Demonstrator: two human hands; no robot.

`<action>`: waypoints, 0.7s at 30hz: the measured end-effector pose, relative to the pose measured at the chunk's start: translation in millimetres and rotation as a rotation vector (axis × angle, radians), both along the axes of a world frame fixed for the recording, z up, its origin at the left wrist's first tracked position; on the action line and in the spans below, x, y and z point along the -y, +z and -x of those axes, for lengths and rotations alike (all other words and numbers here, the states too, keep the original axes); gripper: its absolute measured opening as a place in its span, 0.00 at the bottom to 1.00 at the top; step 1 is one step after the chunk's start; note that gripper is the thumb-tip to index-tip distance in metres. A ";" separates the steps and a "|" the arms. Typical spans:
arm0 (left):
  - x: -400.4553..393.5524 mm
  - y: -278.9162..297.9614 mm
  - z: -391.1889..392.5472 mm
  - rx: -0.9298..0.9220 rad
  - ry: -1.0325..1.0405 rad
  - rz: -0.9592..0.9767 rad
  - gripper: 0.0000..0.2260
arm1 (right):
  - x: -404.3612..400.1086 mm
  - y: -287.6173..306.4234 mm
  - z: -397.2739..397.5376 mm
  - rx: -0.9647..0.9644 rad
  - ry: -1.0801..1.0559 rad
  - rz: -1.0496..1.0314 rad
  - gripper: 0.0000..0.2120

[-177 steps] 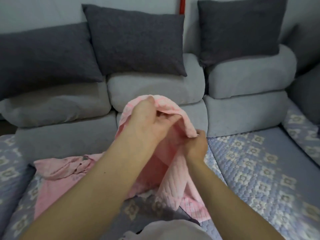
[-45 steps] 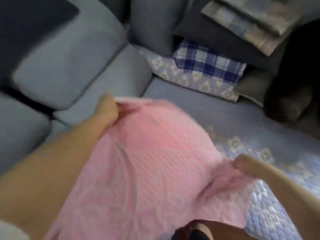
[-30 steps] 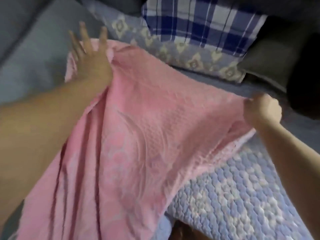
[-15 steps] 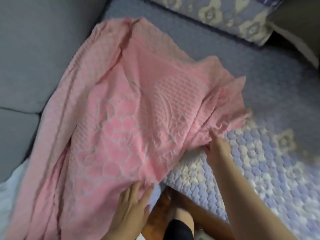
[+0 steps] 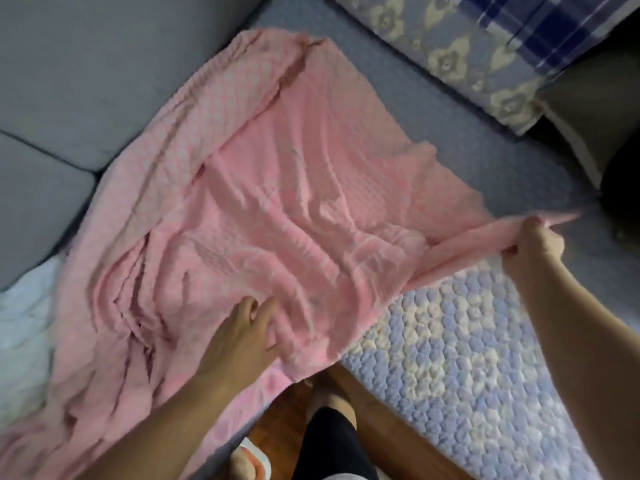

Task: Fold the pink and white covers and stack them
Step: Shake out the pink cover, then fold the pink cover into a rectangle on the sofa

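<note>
The pink cover [image 5: 277, 188] lies spread and wrinkled across the sofa seat, its far edge bunched against the grey back cushions. My right hand [image 5: 531, 247] is closed on its right corner and holds that corner stretched out to the right, just above the seat. My left hand [image 5: 242, 341] rests on the near edge of the pink cover with its fingers bent into the cloth; whether it pinches the cloth is unclear. A white cover [image 5: 20, 327] shows at the far left, partly under the pink one.
Grey back cushions [image 5: 86, 64] rise at the upper left. The blue quilted seat pad [image 5: 467, 368] with pale flowers lies at the right. A blue checked cloth [image 5: 540, 26] and dark cushions [image 5: 599, 109] sit at the upper right. My leg and slipper show below.
The pink cover has been laid down and opened out on the seat. My right hand has pulled its corner out to the right. My left hand has slid up onto the near edge.
</note>
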State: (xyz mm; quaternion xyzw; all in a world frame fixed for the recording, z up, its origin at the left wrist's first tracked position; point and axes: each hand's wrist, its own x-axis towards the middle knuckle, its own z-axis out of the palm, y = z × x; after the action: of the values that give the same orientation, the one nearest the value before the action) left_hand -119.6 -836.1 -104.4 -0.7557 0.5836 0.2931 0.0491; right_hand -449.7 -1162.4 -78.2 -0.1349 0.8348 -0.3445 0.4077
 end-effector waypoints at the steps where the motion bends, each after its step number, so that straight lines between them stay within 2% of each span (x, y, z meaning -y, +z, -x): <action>1: -8.3 -6.8 -12.4 0.011 0.013 -0.077 0.34 | -6.2 -3.5 -8.7 0.087 0.003 -0.004 0.12; 4: -40.0 -27.7 -29.0 0.028 0.149 -0.199 0.35 | -56.7 -29.6 -35.0 0.287 0.147 -0.127 0.20; 6: -61.4 -39.4 -23.8 0.012 0.380 -0.231 0.33 | -106.8 -40.6 -57.6 0.351 0.244 -0.242 0.16; 8: -86.1 -50.1 -14.0 0.049 0.588 -0.241 0.30 | -154.6 -57.6 -74.2 0.356 0.210 -0.314 0.09; 13: -137.5 -52.4 -18.8 0.223 1.001 -0.238 0.28 | -212.4 -88.6 -102.6 0.363 0.271 -0.454 0.11; 15: -161.6 -49.5 -28.9 0.281 0.990 -0.184 0.27 | -230.1 -90.1 -118.2 0.295 0.336 -0.566 0.11; 18: -203.7 -35.1 -43.4 0.342 0.831 -0.105 0.24 | -267.8 -84.2 -150.8 0.150 0.526 -0.749 0.09; 21: -260.2 -23.1 -58.8 0.334 0.788 -0.165 0.27 | -313.3 -65.4 -197.5 0.293 0.822 -0.944 0.14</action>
State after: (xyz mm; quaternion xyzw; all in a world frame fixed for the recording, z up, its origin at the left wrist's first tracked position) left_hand -60.8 -575.8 -127.5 -0.9513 0.2094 0.2087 0.0874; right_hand -252.2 -849.1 -143.6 -0.2012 0.7125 0.2293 0.6319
